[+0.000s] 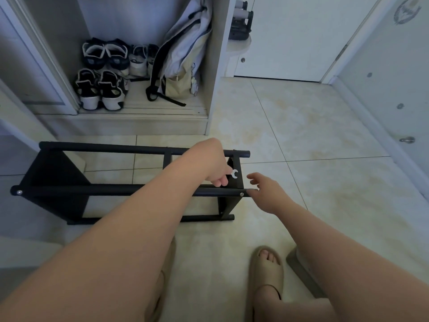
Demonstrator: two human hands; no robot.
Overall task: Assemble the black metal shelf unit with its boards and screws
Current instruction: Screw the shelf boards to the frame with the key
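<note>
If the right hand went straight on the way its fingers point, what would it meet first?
The right hand would probably meet the black end panel first, beside the wrench the left hand holds; depth is unclear.

One head-worn camera looks forward and down, close above the shelf frame (53,175) on the floor (313,135).
</note>
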